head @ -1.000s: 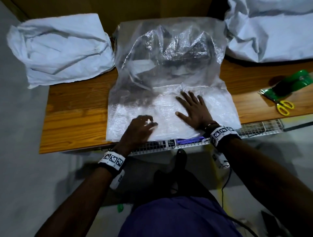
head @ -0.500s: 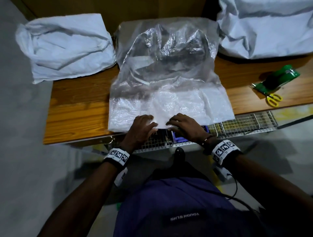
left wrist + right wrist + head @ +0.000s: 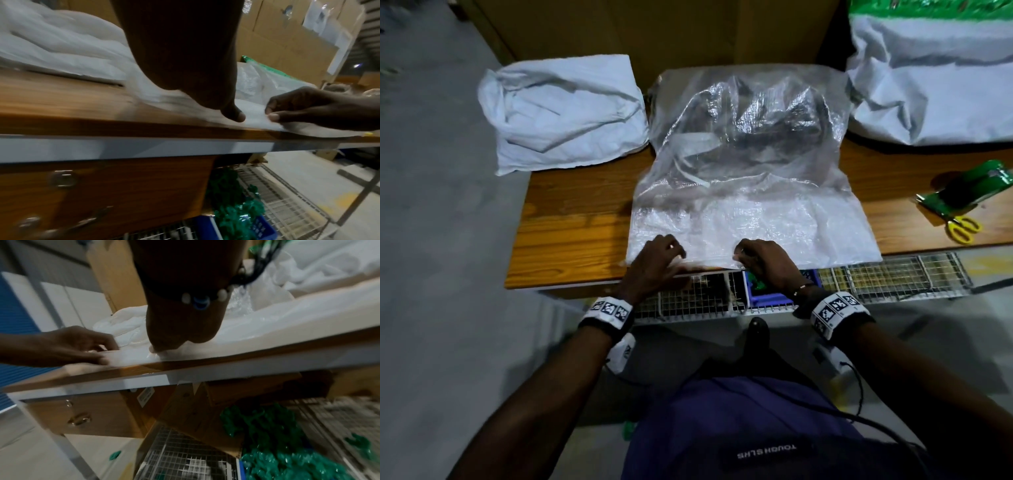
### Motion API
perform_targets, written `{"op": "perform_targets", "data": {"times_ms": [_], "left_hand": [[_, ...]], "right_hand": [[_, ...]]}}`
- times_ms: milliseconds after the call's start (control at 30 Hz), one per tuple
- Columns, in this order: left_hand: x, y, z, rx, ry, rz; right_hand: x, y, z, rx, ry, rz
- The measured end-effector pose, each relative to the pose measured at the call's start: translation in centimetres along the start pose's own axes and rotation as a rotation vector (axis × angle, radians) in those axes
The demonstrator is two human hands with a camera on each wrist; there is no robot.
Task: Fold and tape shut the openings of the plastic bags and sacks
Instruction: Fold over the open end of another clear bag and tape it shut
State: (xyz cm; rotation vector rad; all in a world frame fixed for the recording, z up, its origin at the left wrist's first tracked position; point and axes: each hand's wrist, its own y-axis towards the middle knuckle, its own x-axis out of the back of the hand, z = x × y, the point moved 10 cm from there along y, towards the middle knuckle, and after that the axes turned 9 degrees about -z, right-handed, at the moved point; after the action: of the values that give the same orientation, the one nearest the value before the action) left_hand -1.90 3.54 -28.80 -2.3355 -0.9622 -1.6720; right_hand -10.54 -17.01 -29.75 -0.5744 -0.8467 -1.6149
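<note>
I'm pinching the near edge of the clear bag [image 3: 739,178] at the front of the surface [image 3: 571,219], left hand [image 3: 657,257] and right hand [image 3: 765,258] both clamped on the open end, getting set to fold it. It's looking slippery, so the fold could spring back if I'm letting go early. Farther back I'm counting two white sacks [image 3: 561,116], one pair of scissors [image 3: 962,228].
</note>
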Motion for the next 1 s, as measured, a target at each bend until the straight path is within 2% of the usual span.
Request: {"op": "perform_targets", "data": {"times_ms": [67,133,267,467,533,633,867,1000], "left_hand": [[1.8,-1.9,1.6,-0.033,0.135,-0.012],[3.1,-3.1,2.3,-0.024,0.15,-0.023],[4.6,-3.7,4.3,0.243,-0.021,-0.1],[3.5,-3.9,6.3,0.491,-0.221,-0.143],[3.3,-4.5,6.4,0.504,-0.316,-0.111],[3.6,-5.8,6.5,0.426,-0.329,-0.09],[4.6,-6.8,8.4,0.642,-0.456,-0.267],[4.2,-7.0,9.0,0.744,-0.389,-0.371]], "right_hand": [[0.1,-0.1,-0.2,-0.004,0.013,0.005],[0.1,0.0,-0.2,0.001,0.018,0.02],[-0.1,0.5,-0.6,0.018,0.04,0.087],[-0.1,0.9,-0.2,0.043,0.038,0.081],[-0.1,0.8,-0.4,0.051,0.042,0.078],[0.0,1.1,-0.9,0.042,0.034,0.094],[0.6,1.3,-1.4,-0.01,0.156,0.077],[1.0,1.2,-1.4,-0.026,0.107,0.045]]}}
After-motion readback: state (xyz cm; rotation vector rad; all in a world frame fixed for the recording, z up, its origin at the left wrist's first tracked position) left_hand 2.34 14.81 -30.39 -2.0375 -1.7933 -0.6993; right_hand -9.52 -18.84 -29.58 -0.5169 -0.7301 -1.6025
